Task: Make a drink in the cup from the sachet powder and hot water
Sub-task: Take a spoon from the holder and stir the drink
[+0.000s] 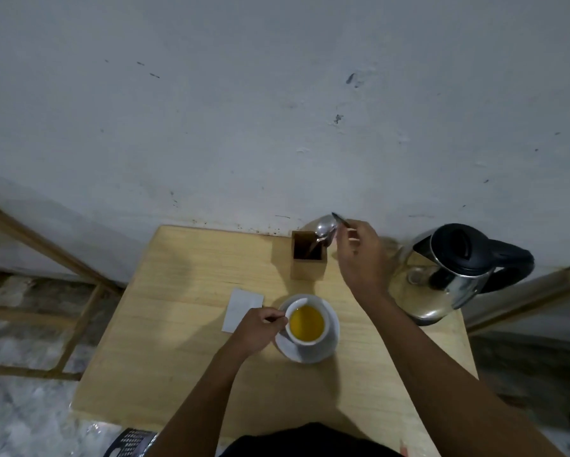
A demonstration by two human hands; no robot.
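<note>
A white cup [305, 324] stands on a white saucer [329, 344] near the middle of the pale wooden tabletop [165, 341], and it holds a yellow-orange liquid [306, 323]. The left hand [255, 329] is closed around the cup's left side, fingertips curled where the handle would be — the handle itself is hidden under them. Just left of that hand a white sachet [240, 308] lies flat on the wood, partly covered by the knuckles.

The right hand [364, 255] reaches to the far side of the tabletop and pinches the thin dark end of a utensil [341, 221] between thumb and fingers, beside a square wooden holder [309, 255]. Two metal spoons [324, 230] lean out of the holder with their bowls up, right next to the pinched piece — whether it belongs to one of those spoons cannot be told.

At the right edge of the tabletop sits a stainless steel electric kettle [448, 278] with a black lid and black handle, the handle turned to the right. A scuffed pale wall [277, 110] rises behind, and wooden frames [46, 258] stand on the floor at the left.
</note>
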